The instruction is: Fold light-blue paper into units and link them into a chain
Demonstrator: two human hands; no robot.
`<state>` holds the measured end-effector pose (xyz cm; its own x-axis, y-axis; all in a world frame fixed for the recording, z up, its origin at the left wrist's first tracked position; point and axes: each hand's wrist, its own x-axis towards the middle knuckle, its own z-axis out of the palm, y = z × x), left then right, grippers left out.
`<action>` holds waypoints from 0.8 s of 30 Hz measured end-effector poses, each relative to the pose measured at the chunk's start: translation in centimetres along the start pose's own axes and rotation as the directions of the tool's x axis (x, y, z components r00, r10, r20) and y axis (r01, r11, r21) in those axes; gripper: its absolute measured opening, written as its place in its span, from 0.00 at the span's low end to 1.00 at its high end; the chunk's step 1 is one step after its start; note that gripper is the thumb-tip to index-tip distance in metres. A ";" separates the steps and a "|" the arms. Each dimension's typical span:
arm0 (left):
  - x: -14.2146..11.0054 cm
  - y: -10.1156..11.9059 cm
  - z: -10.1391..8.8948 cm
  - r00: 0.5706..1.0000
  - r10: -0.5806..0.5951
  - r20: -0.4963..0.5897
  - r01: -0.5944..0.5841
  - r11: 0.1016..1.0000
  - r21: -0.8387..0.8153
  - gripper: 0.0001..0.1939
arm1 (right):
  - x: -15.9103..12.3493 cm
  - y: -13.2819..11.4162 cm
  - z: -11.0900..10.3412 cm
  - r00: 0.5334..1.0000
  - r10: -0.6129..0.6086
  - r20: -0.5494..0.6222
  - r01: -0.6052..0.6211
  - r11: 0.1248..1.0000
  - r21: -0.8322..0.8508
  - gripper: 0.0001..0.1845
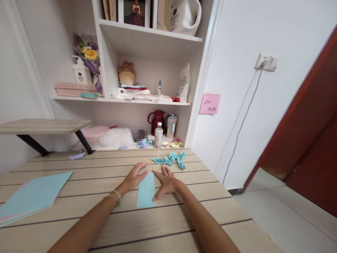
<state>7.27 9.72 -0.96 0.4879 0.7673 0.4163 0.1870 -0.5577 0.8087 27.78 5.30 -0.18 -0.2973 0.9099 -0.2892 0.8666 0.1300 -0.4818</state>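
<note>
One light-blue rectangular paper sheet (146, 192), lying flat between the hands on a pale wood-grain tabletop with dark stripes (126, 223). Left hand (133, 179): fingers spread, loosely curved, thumb at the upper left edge. Right hand (167, 182): fingers splayed, thumb by the lower right edge. Presumed handling: very light, flexible, easily creased, apt to slide; best held at edges or corners.

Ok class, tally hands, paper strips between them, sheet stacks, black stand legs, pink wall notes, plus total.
Left hand and right hand: 2
Blue paper strip: 1
Sheet stack: 1
Black stand legs: 2
Pink wall note: 1
Total: 7
</note>
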 end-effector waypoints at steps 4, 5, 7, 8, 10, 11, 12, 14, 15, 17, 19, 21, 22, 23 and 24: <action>0.2 0.0 -0.1 0.998 -0.008 -0.067 0.005 0.999 -0.042 0.18 | -0.7 0.4 0.8 0.979 -0.052 -0.198 0.072 0.993 0.098 0.56; 0.2 -0.1 -0.2 0.996 -0.038 -0.082 0.031 0.996 -0.084 0.18 | -0.8 0.5 1.0 0.961 -0.075 -0.266 0.115 0.984 0.138 0.53; 0.3 -0.4 -0.3 0.987 -0.111 -0.112 0.089 0.978 -0.189 0.19 | -0.7 0.8 1.5 0.911 -0.127 -0.391 0.242 0.935 0.260 0.45; 0.4 -0.6 -0.3 0.981 -0.147 -0.126 0.114 0.964 -0.240 0.20 | -0.5 1.0 1.7 0.887 -0.145 -0.437 0.314 0.885 0.345 0.39; 0.5 -0.9 -0.4 0.966 -0.205 -0.156 0.148 0.936 -0.318 0.22 | 0.1 1.2 2.1 0.860 -0.141 -0.491 0.423 0.736 0.529 0.26; 0.5 -1.0 -0.5 0.960 -0.227 -0.166 0.159 0.925 -0.346 0.23 | 0.5 1.2 2.3 0.849 -0.112 -0.517 0.454 0.654 0.604 0.22; 0.5 -1.1 -0.5 0.956 -0.243 -0.164 0.168 0.912 -0.373 0.24 | 0.8 1.2 2.5 0.831 -0.070 -0.552 0.485 0.577 0.657 0.19; 0.5 -1.1 -0.5 0.958 -0.257 -0.129 0.179 0.884 -0.432 0.27 | 1.5 1.1 2.6 0.764 0.059 -0.642 0.557 0.442 0.704 0.18; 0.5 -1.1 -0.4 0.960 -0.260 -0.100 0.188 0.870 -0.455 0.28 | 1.7 1.0 2.7 0.720 0.126 -0.682 0.595 0.393 0.701 0.18; 0.5 -1.2 -0.3 0.964 -0.264 -0.042 0.215 0.861 -0.461 0.30 | 2.0 0.7 2.6 0.638 0.230 -0.735 0.655 0.342 0.674 0.19; 0.6 -1.4 -0.1 0.964 -0.267 -0.011 0.240 0.883 -0.404 0.30 | 2.0 0.5 2.6 0.592 0.264 -0.761 0.682 0.339 0.648 0.20; 0.7 -1.7 0.1 0.960 -0.281 -0.004 0.262 0.902 -0.343 0.25 | 1.7 0.5 2.4 0.590 0.230 -0.774 0.688 0.360 0.631 0.23; 0.8 -1.9 0.1 0.955 -0.295 -0.016 0.272 0.901 -0.338 0.22 | 1.5 0.5 2.3 0.603 0.182 -0.777 0.685 0.381 0.621 0.24; 0.9 -2.1 0.1 0.948 -0.315 -0.036 0.282 0.891 -0.355 0.20 | 1.3 0.5 2.2 0.624 0.111 -0.773 0.677 0.416 0.607 0.26; 1.0 -2.2 0.0 0.940 -0.336 -0.061 0.288 0.875 -0.388 0.19 | 1.0 0.5 2.1 0.651 0.022 -0.759 0.665 0.466 0.584 0.27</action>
<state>7.39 11.73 -2.33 0.3440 0.9278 0.1445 -0.0269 -0.1441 0.9892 27.11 5.47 -2.46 0.1297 0.8939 0.4291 -0.0274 0.4358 -0.8996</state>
